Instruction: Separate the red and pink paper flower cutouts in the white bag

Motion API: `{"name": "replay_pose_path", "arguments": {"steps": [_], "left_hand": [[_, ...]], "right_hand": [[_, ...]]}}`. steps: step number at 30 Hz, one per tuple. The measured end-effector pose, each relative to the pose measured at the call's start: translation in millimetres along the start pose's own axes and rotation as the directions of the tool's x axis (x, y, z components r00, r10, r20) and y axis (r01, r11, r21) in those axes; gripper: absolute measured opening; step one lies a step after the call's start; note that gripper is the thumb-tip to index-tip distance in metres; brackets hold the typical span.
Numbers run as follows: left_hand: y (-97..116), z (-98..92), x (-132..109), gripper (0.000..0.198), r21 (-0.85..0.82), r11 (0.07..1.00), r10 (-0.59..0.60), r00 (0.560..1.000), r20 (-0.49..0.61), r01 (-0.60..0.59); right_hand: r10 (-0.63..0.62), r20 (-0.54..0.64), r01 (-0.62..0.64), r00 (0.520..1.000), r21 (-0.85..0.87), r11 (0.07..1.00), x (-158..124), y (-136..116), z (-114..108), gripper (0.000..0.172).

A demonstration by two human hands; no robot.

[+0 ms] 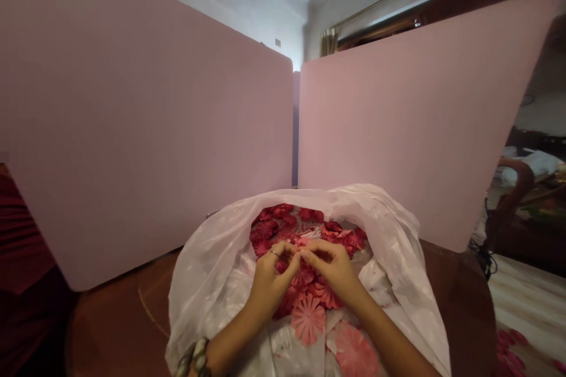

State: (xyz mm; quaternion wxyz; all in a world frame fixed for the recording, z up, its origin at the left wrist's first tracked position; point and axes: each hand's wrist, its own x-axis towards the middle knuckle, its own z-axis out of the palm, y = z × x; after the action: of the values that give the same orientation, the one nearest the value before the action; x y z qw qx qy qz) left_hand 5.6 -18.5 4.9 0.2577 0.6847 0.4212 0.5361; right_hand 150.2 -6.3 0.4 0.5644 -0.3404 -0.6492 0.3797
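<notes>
My left hand (269, 279) and my right hand (329, 268) meet at the fingertips above a heap of red and pink paper flowers (265, 229). The heap lies inside a white plastic bag (207, 282) with a gathered, open mouth. Whatever lies between my fingertips is too small or hidden to make out. A large pink paper flower (308, 319) lies just below my hands, and another (356, 353) lies nearer me. My left hand wears a ring and a beaded bracelet (197, 356).
Two tall pink partition boards (145, 129) (420, 123) stand behind the bag on a round wooden table (124, 318). A wooden chair back (508, 206) and a cable stand at right, with a patterned rug (522, 312) below. Dark red cloth (26, 247) hangs at left.
</notes>
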Motion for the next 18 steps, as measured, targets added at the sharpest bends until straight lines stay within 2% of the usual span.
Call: {"name": "replay_pose_path", "arguments": {"steps": [5,8,10,12,18], "left_hand": [[-5,0.3,2,0.017,-0.098,0.995,-0.021,1.000,-0.002,0.021],[-6,-2.4,5,0.017,-0.199,0.978,-0.088,0.988,-0.127,0.061],[-6,-5.0,7,0.017,-0.251,0.967,-0.113,0.965,-0.237,0.051],[-6,-7.1,8,0.018,-0.279,0.960,-0.112,0.947,-0.300,0.026],[-4,-7.3,8,0.015,-0.299,0.954,-0.107,0.950,-0.294,0.015]], "right_hand": [[0.028,-0.049,-0.030,0.998,-0.037,0.999,1,3,3,0.017],[0.084,-0.170,-0.088,0.982,-0.015,0.996,6,3,-4,0.019],[0.135,-0.254,-0.129,0.958,0.043,0.991,10,3,-11,0.021],[0.166,-0.309,-0.145,0.937,0.091,0.985,13,1,-19,0.022],[0.160,-0.338,-0.129,0.927,0.113,0.985,11,-5,-25,0.024]]}}
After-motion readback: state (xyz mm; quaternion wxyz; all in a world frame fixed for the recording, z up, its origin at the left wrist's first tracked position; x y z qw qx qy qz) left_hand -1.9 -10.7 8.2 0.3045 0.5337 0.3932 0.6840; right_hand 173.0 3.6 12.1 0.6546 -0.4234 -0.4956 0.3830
